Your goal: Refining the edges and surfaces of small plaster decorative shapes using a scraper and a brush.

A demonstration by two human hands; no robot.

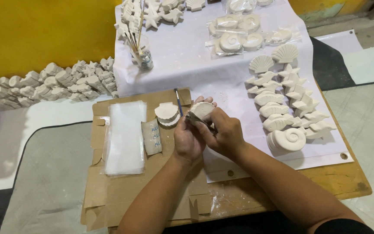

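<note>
Head view: left hand (188, 141) fingers clasp a white plaster scallop shell (202, 109); right hand (224, 132) fingers pinch a small scraping tool (194, 118) against it. Two stacked shells (167, 113) lie just left of the fingers.

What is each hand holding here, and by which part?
The left hand cups a white plaster shell from beneath, fingers at its far edge. The right hand pinches a small grey tool against the shell's near edge.
</note>
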